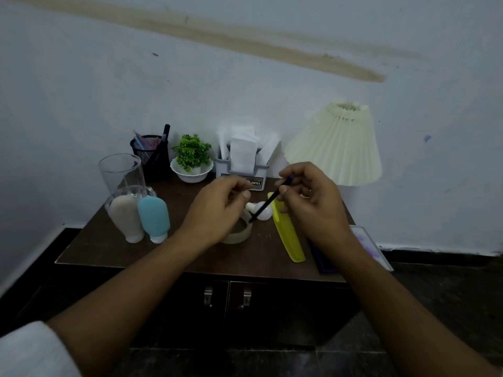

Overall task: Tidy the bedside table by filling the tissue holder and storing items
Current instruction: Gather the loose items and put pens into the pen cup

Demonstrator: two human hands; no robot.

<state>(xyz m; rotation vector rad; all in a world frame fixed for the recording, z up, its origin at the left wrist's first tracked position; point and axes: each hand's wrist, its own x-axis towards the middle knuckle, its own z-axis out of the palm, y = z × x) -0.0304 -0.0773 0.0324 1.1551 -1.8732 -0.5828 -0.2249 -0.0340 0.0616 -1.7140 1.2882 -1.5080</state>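
- Nearest, lower left of the frame, a white sleeve (30,349); the table (174,257) has a bare strip along its front edge.
- Right hand (310,202) pinches a dark pen (265,206) at centre.
- Left hand (217,205) is curled; whether it grips anything, I cannot tell.
- Tissue holder (239,170), stuffed, stands upper centre by the wall.

Wall (245,91): pale blue-white, scuffed. A long brown stain (353,68) slants across its upper part, and a small purple mark (427,137) sits at right.
Lamp (336,144): cream pleated shade, at right, close to the wall.
Plant (192,151): small, green, leafy, set in a white scalloped bowl (190,176).
Glass (121,172): tall, clear, upright, left of the plant.
Skirting (435,255): dark band at the wall's foot.
Floor (435,308): dark tiles.
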